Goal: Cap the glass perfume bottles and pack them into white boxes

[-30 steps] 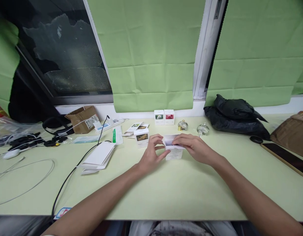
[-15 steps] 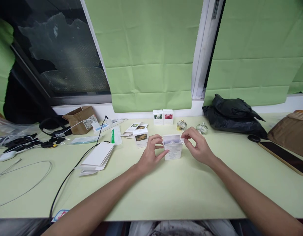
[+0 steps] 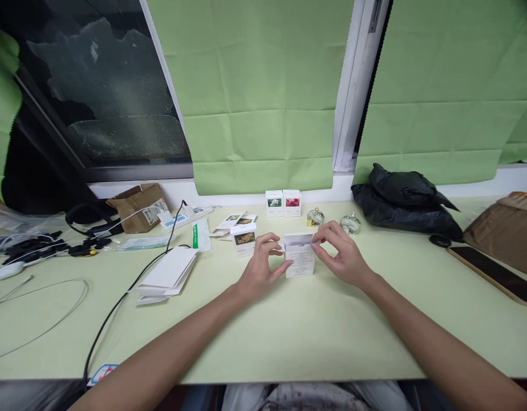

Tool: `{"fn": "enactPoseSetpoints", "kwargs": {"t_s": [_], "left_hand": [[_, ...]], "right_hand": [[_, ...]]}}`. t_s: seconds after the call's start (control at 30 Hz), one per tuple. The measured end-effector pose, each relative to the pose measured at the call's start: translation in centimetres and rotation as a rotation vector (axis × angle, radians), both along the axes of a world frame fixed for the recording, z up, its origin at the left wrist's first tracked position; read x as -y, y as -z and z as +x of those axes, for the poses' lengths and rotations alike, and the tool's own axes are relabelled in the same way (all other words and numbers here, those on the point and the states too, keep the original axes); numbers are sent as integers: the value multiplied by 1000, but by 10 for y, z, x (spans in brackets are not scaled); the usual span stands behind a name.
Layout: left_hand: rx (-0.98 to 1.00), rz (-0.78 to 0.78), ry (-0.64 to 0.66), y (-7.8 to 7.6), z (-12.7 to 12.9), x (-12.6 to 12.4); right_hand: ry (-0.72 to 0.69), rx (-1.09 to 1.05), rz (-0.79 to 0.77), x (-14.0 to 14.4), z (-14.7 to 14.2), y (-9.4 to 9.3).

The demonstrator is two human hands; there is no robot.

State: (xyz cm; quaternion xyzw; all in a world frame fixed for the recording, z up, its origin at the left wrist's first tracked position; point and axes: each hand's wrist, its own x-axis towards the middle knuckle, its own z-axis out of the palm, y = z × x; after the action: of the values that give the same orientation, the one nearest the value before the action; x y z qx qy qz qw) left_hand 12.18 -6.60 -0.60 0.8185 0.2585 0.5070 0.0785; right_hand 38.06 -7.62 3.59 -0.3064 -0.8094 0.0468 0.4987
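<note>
We judge the flap-closing step to be in hand: our left hand (image 3: 259, 268) braces the small white box (image 3: 300, 260) on the tabletop (image 3: 289, 331), just before the two picture boxes (image 3: 283, 203), right-hand fingers (image 3: 321, 244) pinching its top flap, which next needs tucking squarely.

A: Light's even, soft, from overhead. Table (image 3: 289, 337) bright, no hard shadows, just faint ones under the left hand (image 3: 259, 268) and right hand (image 3: 343, 257).

B: Glare?

A: Dim reflections in the dark window (image 3: 96, 103). Wide-angle bend at the edges, window frame (image 3: 353, 85) leans.

B: Focus?

A: Sharp centre, print on the small box (image 3: 300, 260) unreadable.
</note>
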Motion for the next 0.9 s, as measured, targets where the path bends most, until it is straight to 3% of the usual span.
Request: {"fn": "enactPoseSetpoints", "kwargs": {"t_s": [0.57,0.9], "left_hand": [[-83,147,-99,-6,-3,1],[-127,76,-104,-3,-4,0]], "right_hand": [[43,31,49,-2,0,2],[102,129,100,-3,0,3]]}}
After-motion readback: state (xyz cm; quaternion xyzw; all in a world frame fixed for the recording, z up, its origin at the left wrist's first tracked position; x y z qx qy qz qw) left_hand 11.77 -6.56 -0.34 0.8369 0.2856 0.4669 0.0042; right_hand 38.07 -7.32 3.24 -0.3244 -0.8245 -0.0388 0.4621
